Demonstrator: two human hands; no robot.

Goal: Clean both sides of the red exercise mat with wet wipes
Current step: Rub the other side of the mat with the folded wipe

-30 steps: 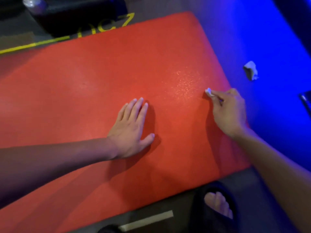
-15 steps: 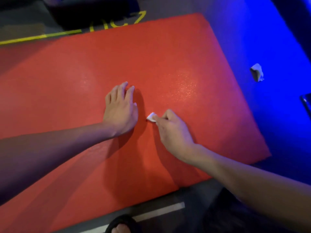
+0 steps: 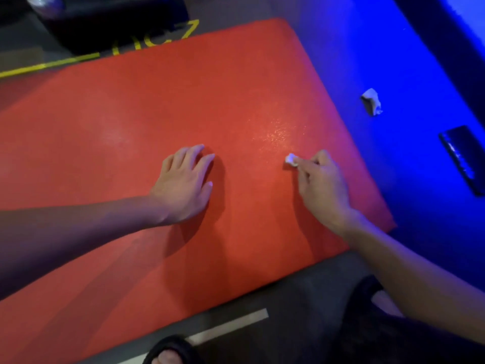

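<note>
The red mat (image 3: 157, 132), flat foam with a grainy, faintly glistening surface, fills the floor from centre to 9 o'clock. The left hand (image 3: 183, 187) lies palm-down and open on it, holding nothing. The right hand (image 3: 322, 187) pinches a small crumpled white wipe (image 3: 290, 160), now toward 3 o'clock, away from the left hand it was beside half a second ago.

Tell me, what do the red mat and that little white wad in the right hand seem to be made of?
The red mat looks like foam or rubber with a matte, finely pebbled finish; a grainy patch glints, possibly damp. The white wad, pinched by the right hand, looks like soft crumpled tissue or non-woven cloth, likely a wet wipe, though it is too small to be sure.
</note>
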